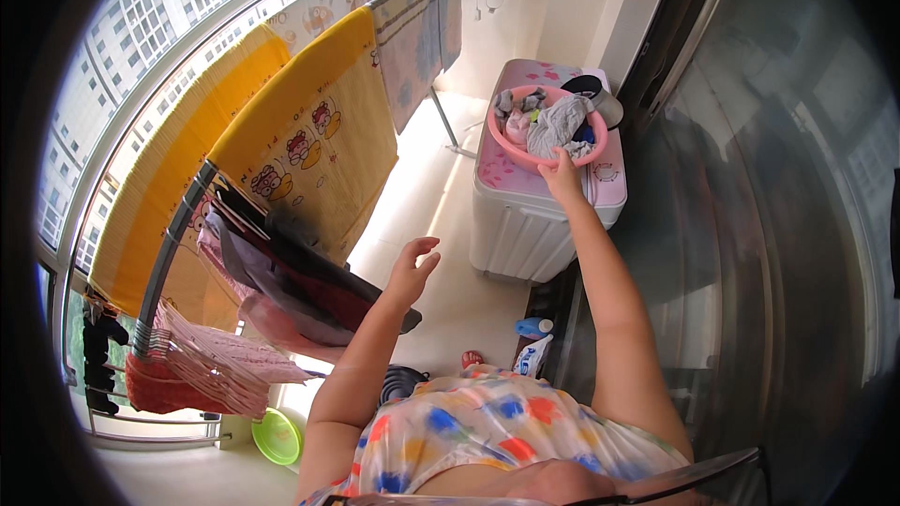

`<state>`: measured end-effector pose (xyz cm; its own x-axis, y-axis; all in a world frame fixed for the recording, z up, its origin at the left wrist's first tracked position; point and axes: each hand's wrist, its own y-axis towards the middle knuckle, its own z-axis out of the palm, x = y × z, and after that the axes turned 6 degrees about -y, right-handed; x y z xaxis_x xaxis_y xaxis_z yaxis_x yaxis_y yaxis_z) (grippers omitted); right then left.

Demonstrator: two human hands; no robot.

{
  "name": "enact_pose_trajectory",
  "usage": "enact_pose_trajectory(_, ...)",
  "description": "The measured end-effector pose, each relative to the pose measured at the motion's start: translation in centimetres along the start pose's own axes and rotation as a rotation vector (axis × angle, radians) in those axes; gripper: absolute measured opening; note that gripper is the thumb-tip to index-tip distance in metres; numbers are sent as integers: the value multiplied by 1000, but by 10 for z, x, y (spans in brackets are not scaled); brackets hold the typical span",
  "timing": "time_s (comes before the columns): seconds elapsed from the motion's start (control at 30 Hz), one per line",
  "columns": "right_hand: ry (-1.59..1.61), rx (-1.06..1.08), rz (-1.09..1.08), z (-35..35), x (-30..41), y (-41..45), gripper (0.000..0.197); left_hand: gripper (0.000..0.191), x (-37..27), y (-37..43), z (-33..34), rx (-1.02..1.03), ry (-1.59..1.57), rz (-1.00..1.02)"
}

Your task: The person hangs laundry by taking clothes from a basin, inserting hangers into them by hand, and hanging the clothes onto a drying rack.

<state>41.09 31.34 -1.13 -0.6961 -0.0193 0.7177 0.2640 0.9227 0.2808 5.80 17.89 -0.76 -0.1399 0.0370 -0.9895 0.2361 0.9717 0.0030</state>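
Observation:
A pink plastic basin [498, 132] holding grey, pink and dark laundry [559, 123] rests on a white washing machine [524, 239] with a pink floral top. My right hand [560, 172] is at the basin's near rim, with fingers over the edge beside a grey cloth; whether it grips the rim is hard to tell. My left hand [416, 267] is in the air over the floor, fingers apart and holding nothing. Close to its left, dark clothes [309, 260] hang from a drying rack [172, 242].
Yellow patterned towels [330, 126] hang over the rack by the window. Pink hangers [211, 365] cluster at its near end. On the floor are a green basin [277, 437], a blue bottle [533, 327] and a white bag [532, 356]. Glass panels [731, 225] stand at right.

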Motion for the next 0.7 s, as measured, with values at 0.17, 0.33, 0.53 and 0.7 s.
enact_pose_trajectory(0.17, -575, -32, -80, 5, -22, 87, 79, 31, 7, 38, 11, -34, -8, -38)
enact_pose_trajectory(0.33, -756, 152, 153, 21, -11, 108, 81, 29, 10, 50, 8, -65, 34, -148)
enact_pose_trajectory(0.53, -714, 105, 109, 28, -13, 120, 42, 27, 24, 56, 1, -80, -20, -160)
enact_pose_trajectory(0.7, -678, -104, -9, 35, -54, 132, 22, 26, 19, 57, 2, -76, -62, -159)
